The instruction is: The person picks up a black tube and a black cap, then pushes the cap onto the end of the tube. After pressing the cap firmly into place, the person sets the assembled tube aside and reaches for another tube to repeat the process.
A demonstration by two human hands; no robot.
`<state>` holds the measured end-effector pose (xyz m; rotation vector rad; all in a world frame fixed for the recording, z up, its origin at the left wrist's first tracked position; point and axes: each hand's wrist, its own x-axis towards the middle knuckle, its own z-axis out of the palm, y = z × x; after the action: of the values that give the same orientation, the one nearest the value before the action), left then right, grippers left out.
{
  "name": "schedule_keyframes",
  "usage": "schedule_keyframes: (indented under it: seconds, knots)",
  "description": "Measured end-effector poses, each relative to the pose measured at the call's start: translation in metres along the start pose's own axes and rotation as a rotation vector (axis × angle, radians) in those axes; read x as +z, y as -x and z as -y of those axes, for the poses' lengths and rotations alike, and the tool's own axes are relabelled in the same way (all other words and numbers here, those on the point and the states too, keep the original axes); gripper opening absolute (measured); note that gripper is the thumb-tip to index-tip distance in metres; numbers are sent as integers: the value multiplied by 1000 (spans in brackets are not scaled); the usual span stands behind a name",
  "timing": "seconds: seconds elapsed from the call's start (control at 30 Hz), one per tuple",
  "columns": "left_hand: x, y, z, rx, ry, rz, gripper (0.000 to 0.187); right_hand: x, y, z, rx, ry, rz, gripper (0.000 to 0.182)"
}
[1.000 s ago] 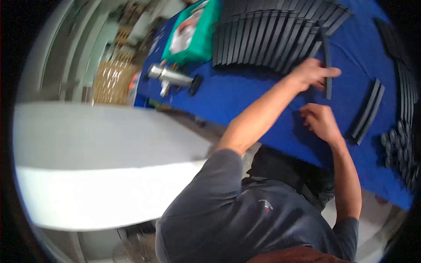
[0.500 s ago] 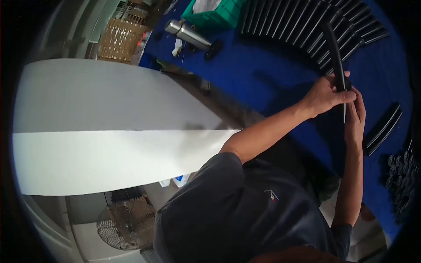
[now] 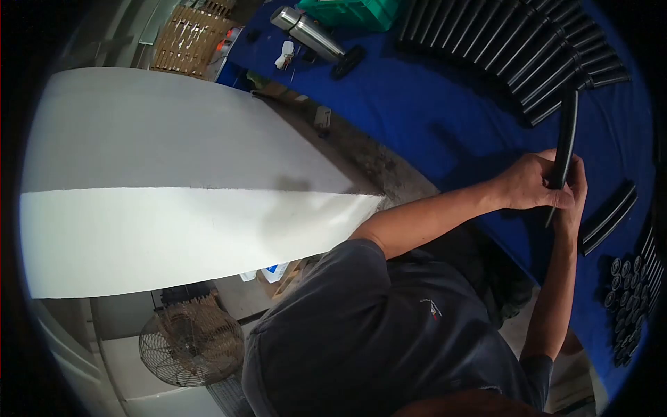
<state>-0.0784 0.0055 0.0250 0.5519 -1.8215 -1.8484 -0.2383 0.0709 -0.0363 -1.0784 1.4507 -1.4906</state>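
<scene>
A slim, slightly curved black tube stands tilted steeply in my hands, above the blue cloth on the table. My left hand is closed on its lower part, the thumb pressed across it. Behind the tube, my right hand wraps its lower end from the other side; its fingers are partly hidden. Just right of my right wrist lie a couple of similar black curved tubes side by side. Beyond my hands, a long fanned row of black tubes covers the far part of the table.
Many small round black pieces cluster at the right edge. A steel flask, a black object and a green crate stand at the far left of the blue table. A big white panel and a fan are on the left.
Both hands have come down and slightly right in the view with the black tube, which now leans the other way at its top. The camera view has shifted a little.
</scene>
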Motion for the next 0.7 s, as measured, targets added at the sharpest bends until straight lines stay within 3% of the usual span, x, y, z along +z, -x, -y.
schedule_keyframes:
  seconds: [0.23, 0.43, 0.53, 0.63, 0.67, 0.7]
  knots:
    - [-2, 11, 3, -2, 126, 7, 114, 7, 2, 10, 4, 44, 5, 33]
    - [-11, 16, 11, -6, 5, 77, 111, 1, 2, 4, -11, 143, 79, 33]
    - [-13, 21, 13, 18, 97, -29, 98, 16, 6, 15, -21, 63, -50, 34]
    - [-31, 27, 19, -64, 184, -73, 74, 13, 4, 25, 50, 61, -102, 33]
    - [-33, 29, 26, -43, 316, -129, 48, 9, 4, 18, 79, 63, -100, 33]
    - [-38, 29, 28, -59, 462, -134, 43, 11, 4, 20, 82, 46, -100, 34]
